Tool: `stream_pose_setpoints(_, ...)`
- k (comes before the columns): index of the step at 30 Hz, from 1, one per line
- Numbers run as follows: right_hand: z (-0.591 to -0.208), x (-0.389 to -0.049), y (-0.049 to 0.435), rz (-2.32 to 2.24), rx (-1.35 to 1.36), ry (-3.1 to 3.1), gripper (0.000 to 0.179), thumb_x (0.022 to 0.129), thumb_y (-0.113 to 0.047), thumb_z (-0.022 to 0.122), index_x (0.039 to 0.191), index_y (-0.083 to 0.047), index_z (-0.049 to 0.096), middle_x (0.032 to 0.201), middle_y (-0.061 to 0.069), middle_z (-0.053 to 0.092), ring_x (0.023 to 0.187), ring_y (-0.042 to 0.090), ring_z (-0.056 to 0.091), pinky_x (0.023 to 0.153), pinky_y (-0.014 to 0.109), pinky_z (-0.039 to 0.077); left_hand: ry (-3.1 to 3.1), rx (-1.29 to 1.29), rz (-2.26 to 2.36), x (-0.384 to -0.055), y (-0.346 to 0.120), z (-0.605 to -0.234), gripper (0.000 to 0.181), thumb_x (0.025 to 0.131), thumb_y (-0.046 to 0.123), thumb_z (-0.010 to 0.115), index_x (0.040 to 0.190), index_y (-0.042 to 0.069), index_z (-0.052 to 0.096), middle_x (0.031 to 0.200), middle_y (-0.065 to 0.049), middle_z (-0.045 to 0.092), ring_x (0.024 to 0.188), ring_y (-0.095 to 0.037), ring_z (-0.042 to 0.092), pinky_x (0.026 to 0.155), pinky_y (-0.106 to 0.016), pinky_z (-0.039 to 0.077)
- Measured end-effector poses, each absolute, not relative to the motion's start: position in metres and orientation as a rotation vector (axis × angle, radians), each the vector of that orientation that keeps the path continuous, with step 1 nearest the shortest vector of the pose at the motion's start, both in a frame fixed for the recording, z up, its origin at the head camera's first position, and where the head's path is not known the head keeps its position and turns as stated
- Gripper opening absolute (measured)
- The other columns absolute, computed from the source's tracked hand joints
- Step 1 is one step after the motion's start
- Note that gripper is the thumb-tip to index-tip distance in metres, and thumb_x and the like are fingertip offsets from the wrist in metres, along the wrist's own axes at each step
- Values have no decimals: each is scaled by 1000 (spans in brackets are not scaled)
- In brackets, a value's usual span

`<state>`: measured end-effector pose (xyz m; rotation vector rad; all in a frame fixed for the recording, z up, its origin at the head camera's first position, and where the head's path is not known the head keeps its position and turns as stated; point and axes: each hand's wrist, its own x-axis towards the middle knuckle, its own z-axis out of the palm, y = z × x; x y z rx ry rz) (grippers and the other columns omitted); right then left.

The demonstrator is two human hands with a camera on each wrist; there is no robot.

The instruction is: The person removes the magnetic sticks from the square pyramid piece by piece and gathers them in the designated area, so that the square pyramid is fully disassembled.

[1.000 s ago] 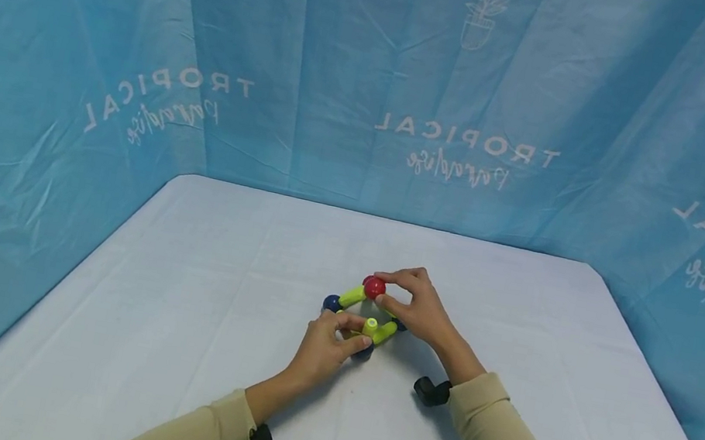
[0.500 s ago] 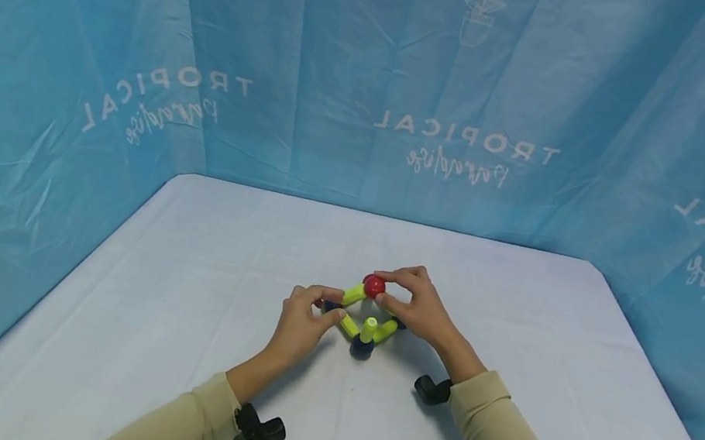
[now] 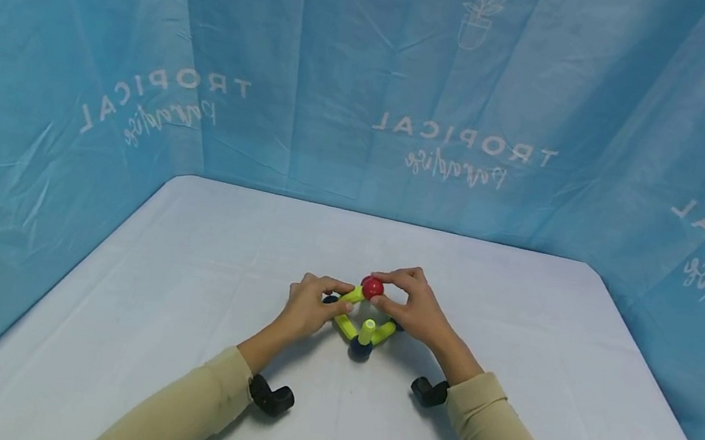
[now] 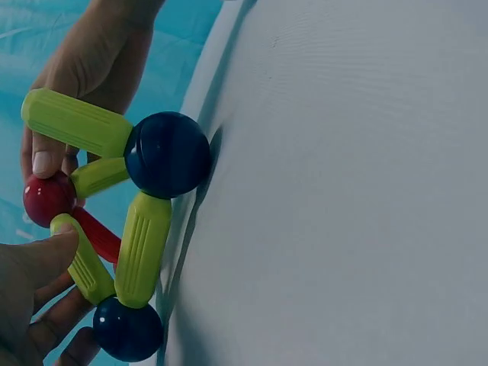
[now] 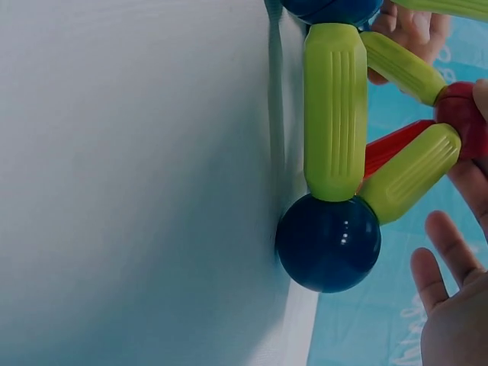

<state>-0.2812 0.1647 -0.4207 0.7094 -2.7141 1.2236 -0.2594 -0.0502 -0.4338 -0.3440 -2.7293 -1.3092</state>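
Note:
A magnetic ball-and-stick frame stands on the white table, made of yellow-green rods joined by dark blue balls. My right hand (image 3: 411, 309) pinches the red ball (image 3: 372, 287) at its upper part between thumb and fingers. With thumb and fingertips, my left hand (image 3: 307, 306) grips the yellow-green rod (image 4: 85, 267) that slopes from that ball to a dark blue ball (image 4: 128, 329). Another rod (image 3: 367, 331) sticks up from the near blue ball (image 3: 360, 350). A red rod (image 4: 97, 235) shows behind the frame in the left wrist view. The right-hand blue ball is mostly hidden by my right hand.
The white table (image 3: 211, 258) reaches out on all sides of the frame. Blue printed curtains (image 3: 349, 78) hang around its back and sides. A black wrist mount (image 3: 272, 397) sticks out from the left forearm, another mount (image 3: 429, 392) from the right.
My left hand has gone from the near blue ball to the left blue ball, then up to the rod by the red ball. My right hand stays on the red ball.

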Motion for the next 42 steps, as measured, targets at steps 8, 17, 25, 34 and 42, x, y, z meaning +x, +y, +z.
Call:
stream_pose_setpoints(8, -419, -282, 161, 1242, 730, -2726, 43, 83, -35, 70, 124, -24, 63, 120, 3, 54, 112, 21, 42, 90, 54, 44, -2774, -396, -1183, -266, -46, -434, 28, 83, 30, 71, 110, 20, 71, 108, -1, 70, 96, -21, 50, 88, -41, 28)
stream_pose_setpoints(17, -422, -283, 160, 1215, 741, -2705, 38, 83, -35, 71, 119, -28, 64, 118, 1, 55, 111, 20, 43, 88, 54, 45, -2751, -409, -1112, -268, -44, -436, 26, 83, 28, 71, 106, 18, 72, 103, 0, 72, 92, -19, 50, 85, -38, 27)
stream_pose_setpoints(25, -423, -283, 163, 1239, 757, -2665, 39, 85, -34, 68, 122, -23, 63, 118, 4, 55, 114, 30, 46, 91, 57, 43, -2694, -373, -1229, -269, -46, -439, 24, 82, 26, 72, 104, 17, 73, 98, -1, 72, 93, -21, 53, 88, -42, 30)
stream_pose_setpoints(34, -418, -285, 167, 1318, 611, -2691, 43, 84, -35, 69, 125, -23, 62, 121, 7, 55, 119, 35, 44, 97, 59, 39, -2609, -217, -1502, -267, -54, -439, 26, 82, 23, 72, 107, 15, 71, 99, -3, 71, 97, -21, 56, 81, -33, 40)
stream_pose_setpoints(42, -417, -289, 171, 1339, 473, -2720, 44, 85, -40, 67, 126, -25, 60, 122, 6, 56, 122, 34, 43, 96, 56, 41, -2544, -200, -1555, -258, -63, -444, 24, 83, 19, 72, 105, 11, 70, 100, -8, 71, 97, -22, 57, 77, -31, 43)
